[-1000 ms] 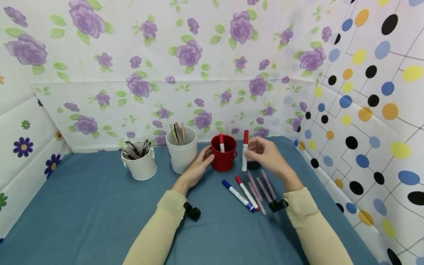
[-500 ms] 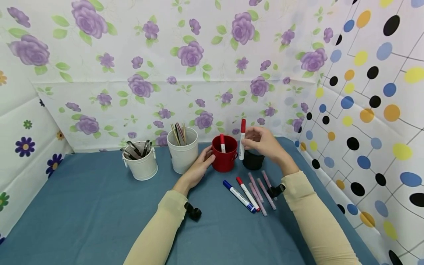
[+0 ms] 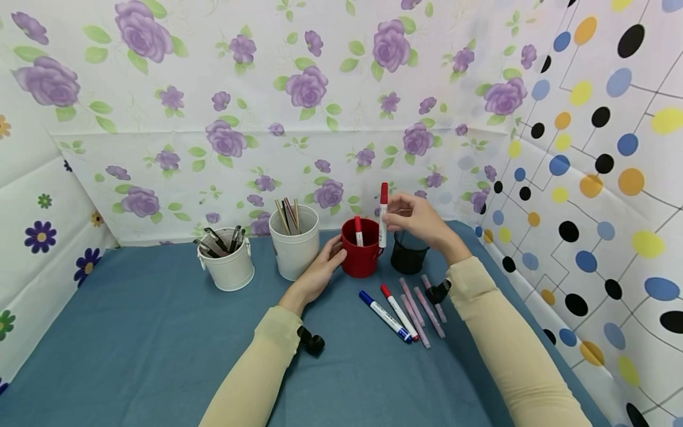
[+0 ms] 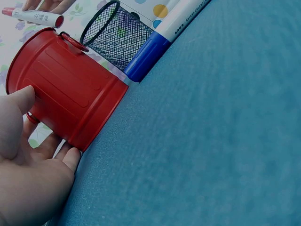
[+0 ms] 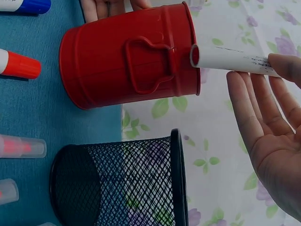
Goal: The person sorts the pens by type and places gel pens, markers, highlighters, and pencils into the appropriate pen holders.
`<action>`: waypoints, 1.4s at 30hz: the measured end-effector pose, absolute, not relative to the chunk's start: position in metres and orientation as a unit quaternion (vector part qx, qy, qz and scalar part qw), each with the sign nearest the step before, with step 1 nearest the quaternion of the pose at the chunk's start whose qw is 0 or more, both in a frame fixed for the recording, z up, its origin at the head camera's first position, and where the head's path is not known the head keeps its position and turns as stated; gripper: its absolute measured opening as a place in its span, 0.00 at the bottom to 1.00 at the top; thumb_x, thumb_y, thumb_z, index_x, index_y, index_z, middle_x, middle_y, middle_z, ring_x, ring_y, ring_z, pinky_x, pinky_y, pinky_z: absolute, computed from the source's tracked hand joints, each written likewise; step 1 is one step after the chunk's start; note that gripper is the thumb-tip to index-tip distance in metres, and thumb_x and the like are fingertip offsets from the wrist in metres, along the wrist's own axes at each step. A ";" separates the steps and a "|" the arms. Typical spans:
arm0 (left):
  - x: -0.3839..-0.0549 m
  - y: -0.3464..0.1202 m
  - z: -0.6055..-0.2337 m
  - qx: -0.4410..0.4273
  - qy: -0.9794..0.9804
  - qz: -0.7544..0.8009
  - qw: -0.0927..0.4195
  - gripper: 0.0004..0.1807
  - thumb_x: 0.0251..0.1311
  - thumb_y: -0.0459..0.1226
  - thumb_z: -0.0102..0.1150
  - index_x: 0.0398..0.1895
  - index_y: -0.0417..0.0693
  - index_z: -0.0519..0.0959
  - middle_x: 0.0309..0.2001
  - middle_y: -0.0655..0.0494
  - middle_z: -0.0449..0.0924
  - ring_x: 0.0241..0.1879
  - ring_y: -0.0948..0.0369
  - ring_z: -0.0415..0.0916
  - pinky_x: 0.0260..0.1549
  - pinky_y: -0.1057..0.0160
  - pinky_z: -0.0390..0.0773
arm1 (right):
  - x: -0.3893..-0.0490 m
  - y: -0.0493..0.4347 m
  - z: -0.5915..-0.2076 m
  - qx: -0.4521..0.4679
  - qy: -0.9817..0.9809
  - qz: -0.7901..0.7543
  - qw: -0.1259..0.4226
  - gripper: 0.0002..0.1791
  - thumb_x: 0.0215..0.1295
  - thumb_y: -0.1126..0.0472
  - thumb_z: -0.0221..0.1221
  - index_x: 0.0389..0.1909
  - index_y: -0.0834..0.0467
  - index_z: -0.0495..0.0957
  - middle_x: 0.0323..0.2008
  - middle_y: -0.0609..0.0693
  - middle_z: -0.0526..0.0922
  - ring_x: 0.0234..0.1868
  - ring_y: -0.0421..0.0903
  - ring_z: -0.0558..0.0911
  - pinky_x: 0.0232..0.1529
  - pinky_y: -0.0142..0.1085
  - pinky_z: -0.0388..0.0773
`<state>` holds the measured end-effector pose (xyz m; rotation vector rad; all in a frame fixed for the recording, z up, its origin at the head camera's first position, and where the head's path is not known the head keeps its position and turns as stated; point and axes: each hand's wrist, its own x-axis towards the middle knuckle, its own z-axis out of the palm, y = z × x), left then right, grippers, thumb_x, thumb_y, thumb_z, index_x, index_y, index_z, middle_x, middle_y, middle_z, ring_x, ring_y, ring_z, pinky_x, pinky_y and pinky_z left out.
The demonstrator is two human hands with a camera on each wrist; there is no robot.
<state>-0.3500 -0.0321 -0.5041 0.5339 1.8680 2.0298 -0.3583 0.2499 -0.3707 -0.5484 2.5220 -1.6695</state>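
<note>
"Foreground: what lies nearest?"

"Blue marker (image 3: pixel 385 317), red-capped marker (image 3: pixel 399 313) and pink sticks (image 3: pixel 429 313), on blue cloth (image 3: pixel 341 379)."

"And the hands?"

"The left hand (image 3: pixel 317 274) curves thumb and fingers around the red bucket (image 3: pixel 361 260), where one standing marker (image 3: pixel 358 232) sits. The right hand (image 3: pixel 418 222) pinches a second white marker (image 3: pixel 382 210) between thumb and fingers, upright, lower end by the bucket's right rim; contact cannot be told."

"Alongside and beyond?"

"Black mesh cup (image 3: pixel 408 261) at right, white pails (image 3: pixel 294 252) at left, floral cloth (image 3: pixel 341 157) behind."

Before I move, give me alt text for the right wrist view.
Right hand pinching a white marker, its end overlapping a red bucket. Left hand shows behind it; a black mesh cup appears below, pen ends at left.
</note>
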 end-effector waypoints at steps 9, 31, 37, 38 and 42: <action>-0.350 -0.032 -0.503 0.188 0.652 0.715 0.167 0.34 0.86 0.46 0.46 0.87 0.56 0.48 0.85 0.50 0.50 0.84 0.52 0.45 0.84 0.45 0.50 | -0.365 0.244 -0.361 -0.186 0.816 -0.547 0.024 0.22 0.74 0.54 0.68 0.59 0.61 0.76 0.54 0.58 0.81 0.54 0.54 0.86 0.57 0.50 0.88; -0.349 -0.033 -0.502 0.189 0.660 0.707 0.167 0.34 0.86 0.47 0.46 0.87 0.57 0.48 0.85 0.50 0.49 0.84 0.53 0.45 0.84 0.47 0.50 | -0.378 0.223 -0.369 -0.206 0.804 -0.554 0.065 0.22 0.75 0.57 0.67 0.63 0.61 0.76 0.54 0.61 0.81 0.55 0.57 0.86 0.56 0.52 0.88; -0.348 -0.033 -0.502 0.187 0.659 0.709 0.165 0.34 0.86 0.47 0.46 0.87 0.58 0.48 0.85 0.51 0.50 0.84 0.53 0.46 0.84 0.47 0.50 | -0.379 0.220 -0.375 -0.216 0.808 -0.544 0.067 0.20 0.76 0.58 0.65 0.62 0.62 0.76 0.52 0.60 0.82 0.53 0.57 0.85 0.55 0.51 0.89; -0.349 -0.033 -0.502 0.186 0.659 0.710 0.166 0.34 0.86 0.46 0.46 0.87 0.58 0.48 0.85 0.51 0.50 0.84 0.53 0.46 0.84 0.47 0.50 | -0.379 0.220 -0.377 -0.217 0.809 -0.543 0.066 0.20 0.76 0.58 0.66 0.61 0.63 0.76 0.52 0.60 0.82 0.53 0.57 0.86 0.55 0.50 0.89; -0.349 -0.033 -0.502 0.185 0.659 0.710 0.166 0.34 0.86 0.46 0.46 0.87 0.57 0.48 0.85 0.51 0.50 0.84 0.53 0.46 0.84 0.47 0.51 | -0.381 0.221 -0.383 -0.220 0.811 -0.538 0.065 0.21 0.76 0.58 0.65 0.62 0.65 0.76 0.52 0.60 0.82 0.53 0.57 0.86 0.54 0.48 0.90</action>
